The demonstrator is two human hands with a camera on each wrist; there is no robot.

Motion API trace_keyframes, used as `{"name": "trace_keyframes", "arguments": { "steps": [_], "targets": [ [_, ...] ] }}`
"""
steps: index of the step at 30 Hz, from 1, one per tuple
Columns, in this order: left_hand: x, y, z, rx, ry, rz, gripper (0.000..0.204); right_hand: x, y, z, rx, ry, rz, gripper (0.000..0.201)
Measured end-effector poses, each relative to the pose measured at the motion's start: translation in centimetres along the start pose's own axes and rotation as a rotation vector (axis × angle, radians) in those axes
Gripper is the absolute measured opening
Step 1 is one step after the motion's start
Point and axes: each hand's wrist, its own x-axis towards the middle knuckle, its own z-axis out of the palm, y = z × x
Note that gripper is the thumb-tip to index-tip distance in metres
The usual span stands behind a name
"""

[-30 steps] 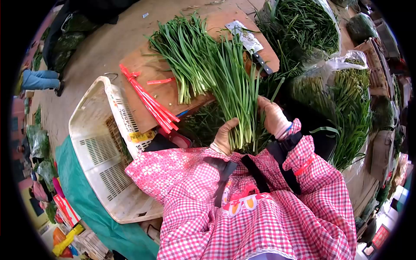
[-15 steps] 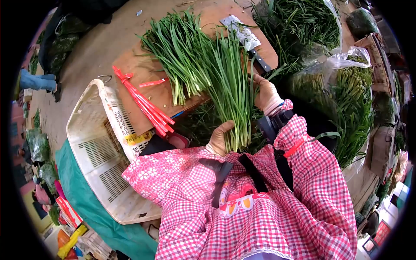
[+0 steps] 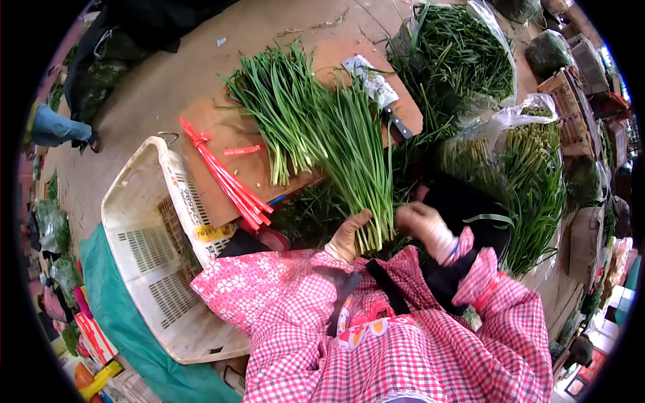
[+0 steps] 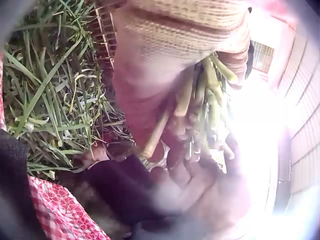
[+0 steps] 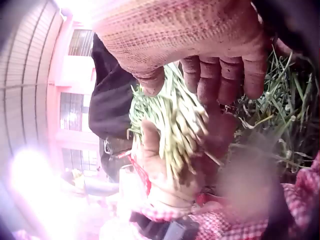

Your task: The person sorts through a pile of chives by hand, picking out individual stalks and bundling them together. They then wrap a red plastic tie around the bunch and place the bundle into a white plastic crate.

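The left hand (image 3: 348,236), in a pale glove, grips a bunch of long green stalks (image 3: 359,154) near the pale cut ends. In the left wrist view the stalk ends (image 4: 212,100) poke out of the left hand (image 4: 165,65). Beside the ends, on the right, is the right hand (image 3: 424,227); in the right wrist view the right hand (image 5: 200,55) has its fingers spread loosely over the bunch (image 5: 175,120) and holds nothing. A second bunch (image 3: 279,107) lies on the brown board (image 3: 215,168), its leaves meeting those of the held one.
A cleaver (image 3: 373,84) lies at the board's right side. Red ties (image 3: 228,181) and a short red strip (image 3: 242,150) lie on its left. A white crate (image 3: 144,228) stands left. Bags of greens (image 3: 463,54) stand right, with loose greens (image 4: 55,80) below the board.
The right hand has come down from beside the stalks' middle to near their cut ends. The left hand keeps its grip on the bunch. The head view has shifted slightly.
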Motion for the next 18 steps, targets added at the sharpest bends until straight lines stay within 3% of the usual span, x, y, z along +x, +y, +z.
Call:
{"name": "trace_keyframes", "arguments": {
  "steps": [1,3,7,11,16,18],
  "targets": [
    [0.1,0.0,-0.9,0.012,-0.048,-0.037,0.047,-0.2,2.0,-0.2,-0.09,-0.023,0.0,0.035],
    [0.0,-0.4,-0.4,0.123,0.099,0.033,0.044,-1.9,1.7,1.2,-0.312,0.016,0.018,0.045],
    [-0.4,-0.7,-0.3,0.294,0.182,0.043,0.045,-1.7,3.4,3.0,-0.121,-0.075,-0.004,0.05],
    [0.0,-0.7,-1.4,0.296,0.171,0.018,0.047,-0.6,3.8,3.3,-0.424,-0.039,-0.045,0.041],
    [0.1,-0.1,-2.4,0.04,-0.109,-0.264,0.058,0.7,5.9,3.0,-0.118,-0.159,0.059,0.033],
    [-0.1,0.0,-2.4,0.132,-0.046,-0.219,0.061,0.2,5.1,3.0,0.025,-0.217,0.16,0.032]
  ]
}}
